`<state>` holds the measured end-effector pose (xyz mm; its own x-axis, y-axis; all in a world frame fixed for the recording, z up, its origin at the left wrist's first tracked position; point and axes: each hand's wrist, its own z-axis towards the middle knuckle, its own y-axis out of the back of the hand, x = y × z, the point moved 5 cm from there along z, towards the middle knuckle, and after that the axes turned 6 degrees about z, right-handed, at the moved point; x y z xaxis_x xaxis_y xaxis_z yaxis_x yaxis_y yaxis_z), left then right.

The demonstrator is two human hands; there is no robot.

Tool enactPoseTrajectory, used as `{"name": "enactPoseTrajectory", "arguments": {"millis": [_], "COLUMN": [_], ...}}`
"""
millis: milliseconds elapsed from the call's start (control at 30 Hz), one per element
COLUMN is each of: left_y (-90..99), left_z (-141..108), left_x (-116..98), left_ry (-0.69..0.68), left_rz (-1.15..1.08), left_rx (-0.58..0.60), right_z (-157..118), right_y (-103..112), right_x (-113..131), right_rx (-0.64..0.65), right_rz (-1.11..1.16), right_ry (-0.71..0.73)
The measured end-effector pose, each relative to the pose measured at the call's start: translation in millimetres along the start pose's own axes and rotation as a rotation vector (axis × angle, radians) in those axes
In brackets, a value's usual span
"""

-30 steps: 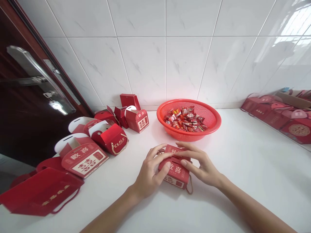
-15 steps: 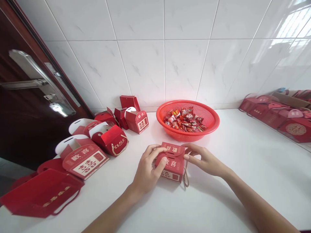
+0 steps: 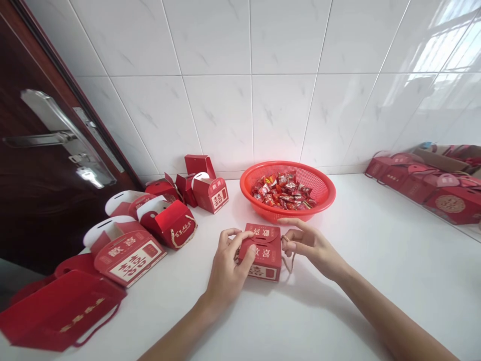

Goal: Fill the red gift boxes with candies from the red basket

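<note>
In the middle of the white table sits a small red gift box [image 3: 267, 250] with its top flaps folded over and a slot showing. My left hand [image 3: 231, 258] grips its left side, with fingers and thumb resting on the lid. At the box's right side, my right hand [image 3: 310, 245] pinches the tan cord handle [image 3: 290, 263] between thumb and fingers; a loop of the cord hangs below. Just behind the box stands a red plastic basket [image 3: 248, 193] holding many wrapped candies [image 3: 283, 190].
Several open red boxes [image 3: 130, 258] stand along the left, beside a dark door [image 3: 33, 195] with keys in its lock. Closed red boxes [image 3: 424, 185] are lined up at the far right. A white tiled wall [image 3: 214, 110] rises behind the table.
My right hand has moved from the box's right edge onto the cord and draws it slightly outward. My left hand stays on the box. The view has shifted slightly.
</note>
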<state>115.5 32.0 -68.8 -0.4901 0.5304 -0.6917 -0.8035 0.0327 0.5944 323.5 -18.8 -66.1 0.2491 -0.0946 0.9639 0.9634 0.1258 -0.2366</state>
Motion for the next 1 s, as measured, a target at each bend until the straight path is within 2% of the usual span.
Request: {"name": "enactPoseTrajectory", "arguments": {"millis": [67,267,600,833,1000], "left_y": [-1.3,-3.1,-7.4,-10.3,-12.1], "left_z": [-1,-1,3,5,4], "left_x": [0,1,10,12,10], "left_ry": [0.019,0.007,-0.017,0.022,0.038], "left_rz": [-0.011,-0.012,-0.228,-0.174,-0.122], "left_rx": [0.013,0.004,0.163,0.118,0.085], "right_z": [0,1,4,6,5], "right_y": [-5,-12,-7,-2,-4], "right_x": [-2,-8,-13,-18,-15], "right_rx": [0.019,0.004,-0.022,-0.059,-0.044], "right_rz": [-0.006,-0.280,-0.324,-0.350,-0.457], "right_ry": [0.012,0.061,0.054,0.066,0.110]}}
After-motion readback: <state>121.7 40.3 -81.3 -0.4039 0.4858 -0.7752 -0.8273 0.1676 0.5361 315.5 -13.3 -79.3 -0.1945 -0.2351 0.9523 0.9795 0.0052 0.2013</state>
